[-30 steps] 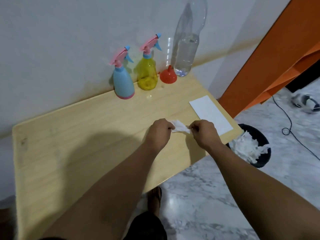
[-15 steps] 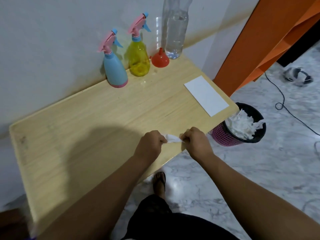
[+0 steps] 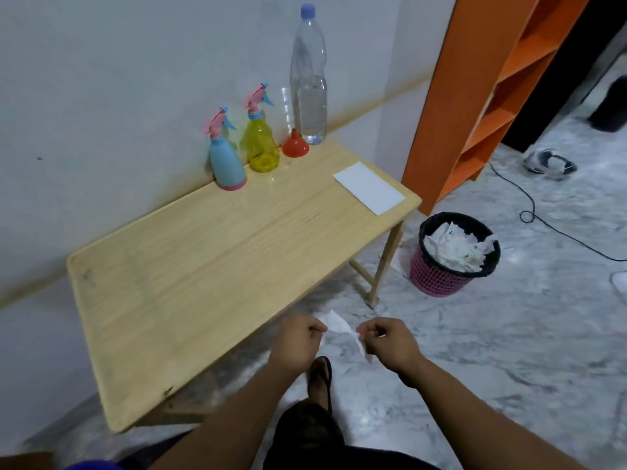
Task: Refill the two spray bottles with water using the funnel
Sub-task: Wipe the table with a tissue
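Observation:
A blue spray bottle (image 3: 226,160) and a yellow spray bottle (image 3: 262,144), both with pink trigger heads, stand at the back of the wooden table (image 3: 210,266) by the wall. A red funnel (image 3: 295,146) sits upside down beside them. A tall clear water bottle (image 3: 309,79) with a blue cap stands behind the funnel. My left hand (image 3: 297,340) and my right hand (image 3: 390,342) are off the table's front edge, above the floor, both pinching a crumpled white tissue (image 3: 341,325) between them.
A white sheet of paper (image 3: 369,187) lies at the table's right end. A pink bin (image 3: 454,256) with a black liner, full of white tissues, stands on the marble floor to the right. An orange shelf unit (image 3: 488,79) and a black cable (image 3: 529,212) lie beyond it.
Both hands drew back from the tabletop with the tissue and now hover past the front edge above the floor. The view pulled back, showing the whole table and the bin.

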